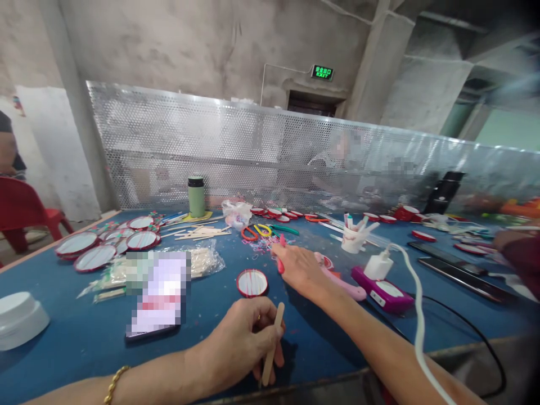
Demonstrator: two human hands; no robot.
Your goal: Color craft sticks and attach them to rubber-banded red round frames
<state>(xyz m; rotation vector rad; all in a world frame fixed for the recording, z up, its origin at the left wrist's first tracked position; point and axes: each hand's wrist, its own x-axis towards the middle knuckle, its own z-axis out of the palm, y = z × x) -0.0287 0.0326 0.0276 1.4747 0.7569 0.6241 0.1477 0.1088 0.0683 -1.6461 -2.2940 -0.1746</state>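
My left hand, near the table's front edge, is closed on a flat wooden craft stick, held tilted between thumb and fingers. My right hand reaches further out, its fingers closed around a slim pinkish-red pen-like tool whose exact kind I cannot make out. Just beyond its fingertips lies a tangle of thin pink and white loops. Between the hands, a small round white disc with a red rim lies flat, thin lines crossing its face. A pink curved object is partly hidden behind my right wrist.
Left are a phone, bagged sticks, red-rimmed discs and a white jar. Cutters, a green bottle and a cup of pens stand further back. A white cable runs from a purple power block.
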